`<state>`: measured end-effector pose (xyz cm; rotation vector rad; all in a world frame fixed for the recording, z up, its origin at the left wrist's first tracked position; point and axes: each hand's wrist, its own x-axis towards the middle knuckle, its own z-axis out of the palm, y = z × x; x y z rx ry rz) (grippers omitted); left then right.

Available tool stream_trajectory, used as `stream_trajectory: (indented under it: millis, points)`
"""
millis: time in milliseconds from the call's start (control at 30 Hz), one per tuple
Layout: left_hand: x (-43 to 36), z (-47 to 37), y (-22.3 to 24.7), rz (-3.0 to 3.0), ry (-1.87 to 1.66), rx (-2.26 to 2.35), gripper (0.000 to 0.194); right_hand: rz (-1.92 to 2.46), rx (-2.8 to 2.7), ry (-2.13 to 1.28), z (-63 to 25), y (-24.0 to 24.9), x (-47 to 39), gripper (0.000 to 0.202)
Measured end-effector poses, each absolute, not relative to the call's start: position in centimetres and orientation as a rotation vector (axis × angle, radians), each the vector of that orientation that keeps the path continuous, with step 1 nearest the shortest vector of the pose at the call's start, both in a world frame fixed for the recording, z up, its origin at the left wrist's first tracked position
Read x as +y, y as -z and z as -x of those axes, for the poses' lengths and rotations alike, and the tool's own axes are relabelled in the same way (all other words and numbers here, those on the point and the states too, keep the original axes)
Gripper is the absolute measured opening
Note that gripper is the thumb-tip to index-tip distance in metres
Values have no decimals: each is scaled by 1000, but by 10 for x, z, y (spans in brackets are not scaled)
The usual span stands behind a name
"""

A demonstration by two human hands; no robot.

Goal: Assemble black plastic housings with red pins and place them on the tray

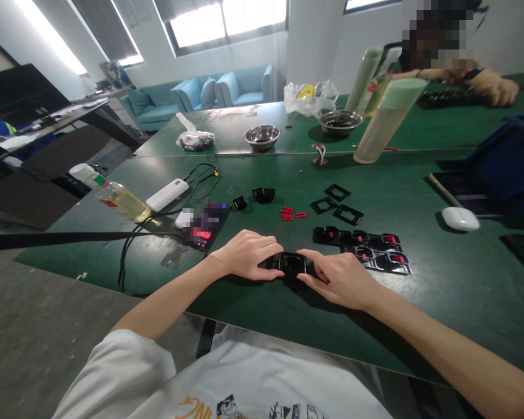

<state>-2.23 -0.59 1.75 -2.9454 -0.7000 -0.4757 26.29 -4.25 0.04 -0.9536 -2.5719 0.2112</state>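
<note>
My left hand (247,254) and my right hand (338,279) both grip a small black plastic part (291,263) resting on the green table (441,279), one hand at each end. Just right of it lies a row of several black parts with red inserts (362,247). Farther back sit three black square frames (337,205), a few loose red pieces (290,214) and two small black housings (262,195).
A phone (204,228), white power bank (167,194) with cable and a bottle (113,195) lie at the left. A white mouse (460,219) and dark blue case (502,169) sit right. Two metal bowls (262,137), tall green cylinders (386,119) and another person's hand (498,87) are farther back.
</note>
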Motion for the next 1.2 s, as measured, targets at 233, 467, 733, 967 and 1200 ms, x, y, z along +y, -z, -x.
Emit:
stream_trajectory:
  millis: [233,467,733,967,1200]
  points:
    - [-5,23,-17,2963,470,-708,44,965,-2581,-221,-263,-1,-43,48]
    - [-5,23,-17,2983,460,-716,44,962,-2587,-214,-263,-1,-42,48]
    - [-5,23,-17,2987,404,-741,44,977,-2593,-246,-263,-1,-42,46]
    - [-5,23,-17,2982,427,-715,44,980,-2591,-236,-263,-1,-42,45]
    - [-5,23,-17,2998,399,-726,44,979,-2587,-254,-263,-1,-42,45]
